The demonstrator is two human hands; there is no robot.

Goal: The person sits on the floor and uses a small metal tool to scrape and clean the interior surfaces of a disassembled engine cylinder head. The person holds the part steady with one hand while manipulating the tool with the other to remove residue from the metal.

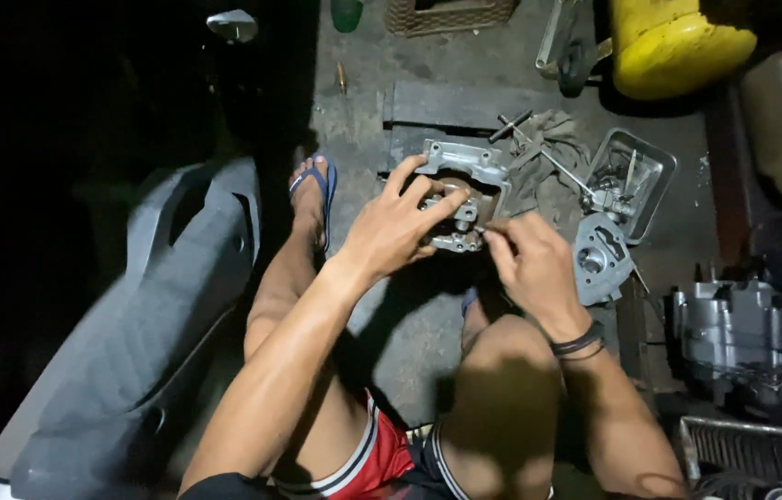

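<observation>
A grey metal engine cylinder head (459,171) rests on a dark block on the concrete floor in front of me. My left hand (396,227) lies over its left side, fingers spread and gripping the casting. My right hand (534,268) is at its lower right edge, thumb and fingers pinched on a small part I cannot make out. A black band sits on my right wrist.
A grey metal cover (599,259) and a metal tray of parts (636,171) lie to the right, beside a rag (548,148) and a long tool. An engine case (761,324) stands far right, a yellow container (673,46) behind. A grey scooter panel (160,306) lies left.
</observation>
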